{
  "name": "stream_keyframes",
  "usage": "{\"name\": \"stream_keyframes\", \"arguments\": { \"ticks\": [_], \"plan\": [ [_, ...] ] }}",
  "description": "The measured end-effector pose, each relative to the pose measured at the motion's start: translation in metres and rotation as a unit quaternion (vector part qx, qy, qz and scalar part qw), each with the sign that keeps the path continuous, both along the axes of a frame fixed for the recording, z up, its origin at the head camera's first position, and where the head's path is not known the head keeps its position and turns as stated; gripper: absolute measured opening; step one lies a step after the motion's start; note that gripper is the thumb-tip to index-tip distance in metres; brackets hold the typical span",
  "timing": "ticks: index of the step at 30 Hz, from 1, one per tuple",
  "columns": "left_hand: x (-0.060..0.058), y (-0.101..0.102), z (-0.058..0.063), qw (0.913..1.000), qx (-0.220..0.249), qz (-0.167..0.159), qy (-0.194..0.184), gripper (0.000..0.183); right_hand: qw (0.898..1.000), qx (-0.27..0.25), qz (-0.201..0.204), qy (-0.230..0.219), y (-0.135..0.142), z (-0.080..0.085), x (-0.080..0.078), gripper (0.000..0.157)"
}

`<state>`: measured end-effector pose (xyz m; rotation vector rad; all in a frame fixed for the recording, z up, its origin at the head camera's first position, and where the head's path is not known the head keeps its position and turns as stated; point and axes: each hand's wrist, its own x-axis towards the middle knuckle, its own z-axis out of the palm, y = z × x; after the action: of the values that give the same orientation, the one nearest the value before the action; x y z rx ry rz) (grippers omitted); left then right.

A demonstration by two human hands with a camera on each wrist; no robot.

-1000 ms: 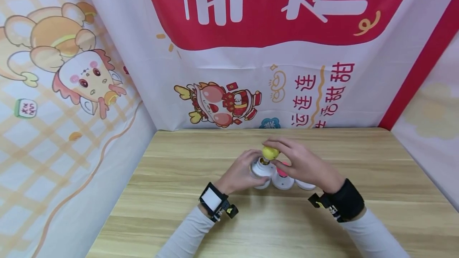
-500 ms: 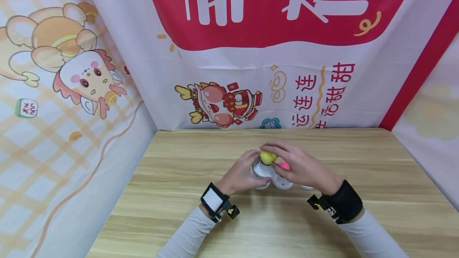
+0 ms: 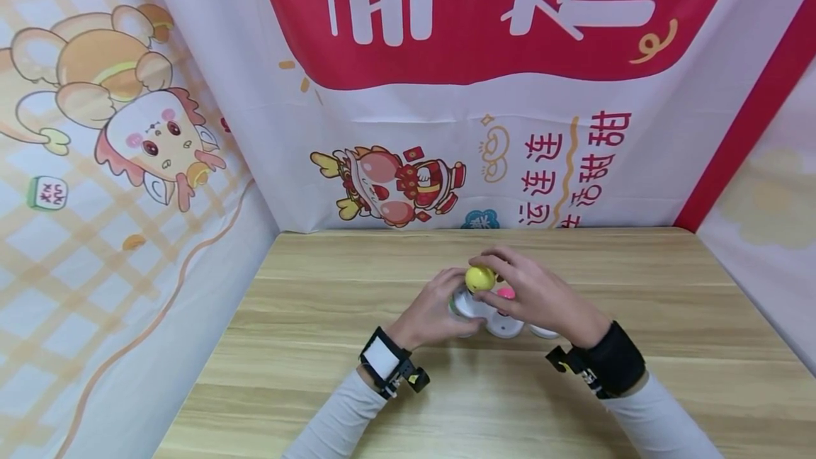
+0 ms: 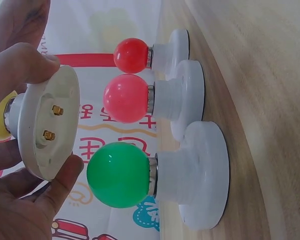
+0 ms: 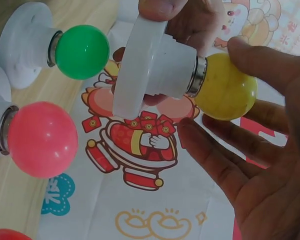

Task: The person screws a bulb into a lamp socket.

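Note:
My left hand (image 3: pixel 430 314) grips a white lamp holder (image 5: pixel 172 67) by the rim of its round base, off the table and tilted. In the left wrist view two brass terminals (image 4: pixel 49 135) show on its underside. A yellow bulb (image 5: pixel 225 87) sits in the socket, its metal collar at the socket mouth. My right hand (image 3: pixel 538 292) holds this bulb, thumb (image 5: pixel 260 57) on one side and fingers curved around the other. Beside them stand a green bulb (image 4: pixel 119 175), a pink bulb (image 4: pixel 127 97) and a red bulb (image 4: pixel 131 55), each upright in a white holder.
The three standing holders form a close row on the wooden table (image 3: pixel 357 388), just under and beside my hands. A printed cloth (image 3: pixel 395 112) hangs along the table's back edge, and another patterned cloth (image 3: pixel 127 246) hangs at the left.
The yellow bulb has gone down into the socket from just above it, its metal base now hidden. My right fingers have shifted around the bulb. My left hand keeps hold of the lamp holder.

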<state>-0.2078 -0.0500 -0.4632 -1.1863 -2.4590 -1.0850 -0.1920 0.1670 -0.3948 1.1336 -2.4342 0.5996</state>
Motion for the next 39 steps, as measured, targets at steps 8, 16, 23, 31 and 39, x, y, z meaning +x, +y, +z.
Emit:
{"name": "stream_keyframes", "arguments": {
  "ticks": [8,16,23,31,39],
  "plan": [
    [0.0015,0.0014,0.0004,1.0,-0.002,-0.005,0.006,0.073,1.0,0.011,0.015,-0.019,0.0047,0.0021,0.0045,0.071],
    [0.0014,0.0025,0.0003,0.9999,0.002,-0.009,0.01,0.076,0.999,-0.003,0.052,-0.001,0.0046,0.0009,0.0041,0.06],
    [0.0022,0.003,0.0005,0.9999,0.002,-0.008,0.015,0.077,0.999,-0.011,0.033,0.009,0.0044,-0.0013,0.0048,0.053],
    [0.0017,0.0032,-0.0001,0.9998,0.005,-0.011,0.014,0.073,1.0,-0.015,0.003,-0.001,0.003,-0.0033,0.0049,0.047],
    [0.0014,0.0025,-0.0002,0.9999,0.001,-0.008,0.014,0.072,0.999,-0.016,-0.009,-0.034,0.0042,-0.0041,0.0058,0.061]
  ]
}}
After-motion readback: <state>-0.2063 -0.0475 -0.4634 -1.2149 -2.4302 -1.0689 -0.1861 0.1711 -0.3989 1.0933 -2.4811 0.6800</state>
